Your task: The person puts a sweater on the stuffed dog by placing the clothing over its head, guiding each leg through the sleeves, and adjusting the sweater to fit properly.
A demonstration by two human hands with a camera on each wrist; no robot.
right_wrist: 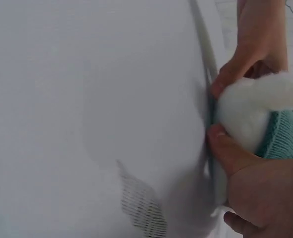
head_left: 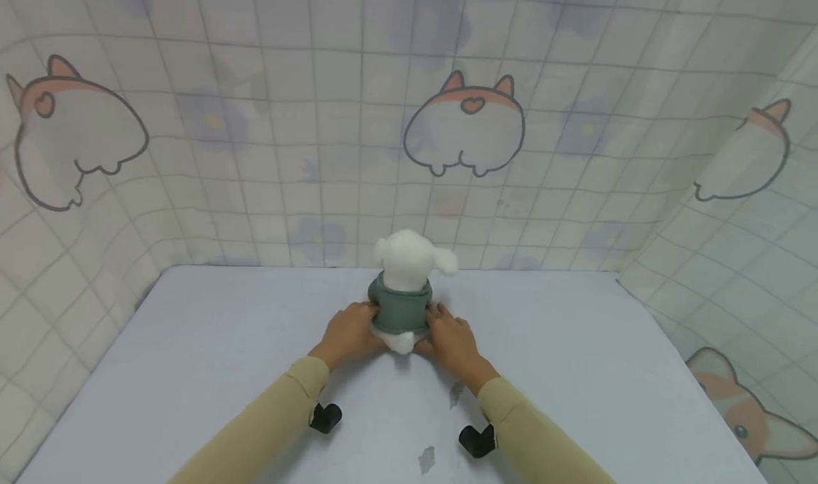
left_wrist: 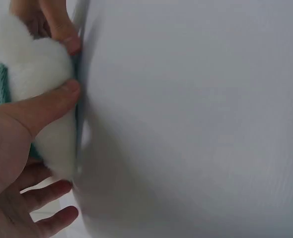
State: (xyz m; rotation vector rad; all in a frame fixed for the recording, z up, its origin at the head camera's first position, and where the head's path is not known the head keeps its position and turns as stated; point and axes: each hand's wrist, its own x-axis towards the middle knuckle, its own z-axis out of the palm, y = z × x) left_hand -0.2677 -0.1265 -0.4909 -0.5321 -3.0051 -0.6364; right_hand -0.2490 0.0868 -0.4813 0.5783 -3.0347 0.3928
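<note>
A white plush toy dog (head_left: 407, 260) in a green knitted sweater (head_left: 401, 310) sits upright on the white table, its back and round tail facing me. On its left side my left hand (head_left: 350, 333) grips the lower body, thumb near the base. My right hand (head_left: 452, 343) holds the opposite side, thumb also low by the tail. In the left wrist view the left thumb (left_wrist: 49, 105) presses on the white fur (left_wrist: 54, 67), with other fingers spread beyond. The right wrist view shows the right thumb (right_wrist: 228, 148) against the fur beside the knit.
The white table (head_left: 243, 306) reaches back to a tile-patterned curtain (head_left: 319, 207) with cartoon corgis, which also runs along both sides. Black camera mounts (head_left: 327, 418) show under both wrists. Grey patches (head_left: 427, 460) mark the near tabletop.
</note>
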